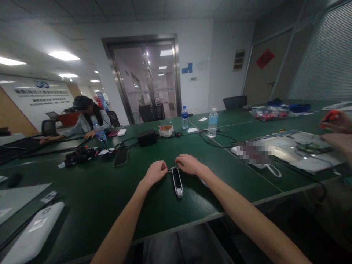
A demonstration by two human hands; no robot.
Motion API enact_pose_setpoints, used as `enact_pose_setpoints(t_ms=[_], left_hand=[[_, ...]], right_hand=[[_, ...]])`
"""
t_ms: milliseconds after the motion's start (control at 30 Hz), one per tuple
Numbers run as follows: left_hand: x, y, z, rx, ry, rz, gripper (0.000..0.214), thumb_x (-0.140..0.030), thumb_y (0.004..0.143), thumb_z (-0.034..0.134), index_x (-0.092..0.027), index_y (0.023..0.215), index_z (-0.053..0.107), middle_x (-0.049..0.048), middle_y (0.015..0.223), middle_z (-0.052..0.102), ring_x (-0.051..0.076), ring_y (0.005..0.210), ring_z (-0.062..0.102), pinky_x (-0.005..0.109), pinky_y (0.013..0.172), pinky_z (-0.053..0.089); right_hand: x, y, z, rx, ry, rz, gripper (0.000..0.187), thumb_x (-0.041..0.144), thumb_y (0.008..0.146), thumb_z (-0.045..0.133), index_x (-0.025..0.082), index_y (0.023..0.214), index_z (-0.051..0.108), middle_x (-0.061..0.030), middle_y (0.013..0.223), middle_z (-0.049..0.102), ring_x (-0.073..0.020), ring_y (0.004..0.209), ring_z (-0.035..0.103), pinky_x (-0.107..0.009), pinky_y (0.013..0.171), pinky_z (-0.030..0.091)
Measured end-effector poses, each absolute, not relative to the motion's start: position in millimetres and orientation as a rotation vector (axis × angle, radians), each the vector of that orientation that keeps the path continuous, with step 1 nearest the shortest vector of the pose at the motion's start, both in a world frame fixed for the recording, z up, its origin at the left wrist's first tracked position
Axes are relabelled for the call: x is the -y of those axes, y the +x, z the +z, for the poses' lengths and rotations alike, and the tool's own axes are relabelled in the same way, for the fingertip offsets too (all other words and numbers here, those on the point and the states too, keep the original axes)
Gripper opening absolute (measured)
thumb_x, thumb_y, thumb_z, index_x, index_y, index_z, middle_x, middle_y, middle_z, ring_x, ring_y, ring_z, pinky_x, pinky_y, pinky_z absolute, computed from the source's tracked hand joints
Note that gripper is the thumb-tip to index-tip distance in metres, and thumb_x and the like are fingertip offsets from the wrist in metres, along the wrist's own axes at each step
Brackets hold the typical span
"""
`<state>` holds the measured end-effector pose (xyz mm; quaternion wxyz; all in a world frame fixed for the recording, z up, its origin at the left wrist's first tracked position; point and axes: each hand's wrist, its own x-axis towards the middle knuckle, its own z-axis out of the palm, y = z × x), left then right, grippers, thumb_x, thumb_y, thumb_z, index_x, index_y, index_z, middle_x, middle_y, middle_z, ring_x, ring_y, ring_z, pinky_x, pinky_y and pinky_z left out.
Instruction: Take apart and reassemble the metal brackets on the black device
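So, biggest first: a long green table (93, 200) fills most of the near side, w/ a glass door (159, 80) in the wall at the far side. One person (95, 112) in a dark cap sits at the far left, forearms on the tabletop. On the right lies a pale flat sheet (288, 143) w/ a green circuit board (313, 147) on it; somebody else's hand (340, 123) is just beside it, at the right edge, w/ smth orange.

Near left there's a white slab (35, 233) w/ a label, tilted toward the corner. Farther off, approx. centre, two water bottles (212, 125) stand upright, one w/ a blue cap, one w/ a white. A black box (147, 138) sits left of them, near a small carton (166, 131).

Front and centre, the worker's left hand (156, 172) is at the upper left of a slim white-edged gadget (177, 182), thumb and fingers drawn narrow; can't tell if they grip anything. Right hand (188, 164) is at the gadget's upper right, fingers curled in, tips partly hidden, so can't tell re: a grip there either. Gadget itself lies flat btwn the forearms, dark face up, its far end just beside both hands.
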<state>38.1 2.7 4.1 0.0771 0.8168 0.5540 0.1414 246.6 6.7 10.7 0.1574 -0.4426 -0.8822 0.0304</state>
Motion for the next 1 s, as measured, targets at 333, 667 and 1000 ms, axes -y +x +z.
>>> enact_pose_setpoints(t_ms=[333, 667, 1000], left_hand=[[4.3, 44.1, 9.6, -1.599, 2.437, 0.425, 0.011, -0.025, 0.083, 0.054, -0.018, 0.085, 0.062, 0.0037, 0.087, 0.067, 0.018, 0.080, 0.062, 0.026, 0.068, 0.045], [4.1, 39.8, 12.8, -1.565, 2.362, 0.521, 0.010, -0.023, 0.082, 0.055, -0.017, 0.086, 0.062, 0.0028, 0.086, 0.068, 0.015, 0.073, 0.061, 0.024, 0.064, 0.046], [3.0, 40.2, 12.2, -1.524, 2.398, 0.510, 0.012, -0.021, 0.078, 0.055, -0.016, 0.084, 0.065, 0.0029, 0.082, 0.068, 0.016, 0.073, 0.062, 0.023, 0.063, 0.045]], right_hand=[[-5.0, 247.6, 11.6, 2.574, -1.335, 0.143, 0.026, 0.018, 0.089, 0.044, 0.020, 0.102, 0.067, -0.0072, 0.100, 0.068, -0.0180, 0.089, 0.062, -0.025, 0.071, 0.041], [-5.1, 247.5, 11.2, 2.578, -1.339, 0.155, 0.025, 0.020, 0.089, 0.044, 0.021, 0.100, 0.067, -0.0068, 0.098, 0.069, -0.0181, 0.087, 0.063, -0.025, 0.069, 0.040], [-5.4, 246.9, 11.2, 2.598, -1.379, 0.142, 0.028, 0.019, 0.089, 0.043, 0.022, 0.104, 0.066, -0.0067, 0.102, 0.069, -0.0189, 0.091, 0.063, -0.024, 0.071, 0.040]])
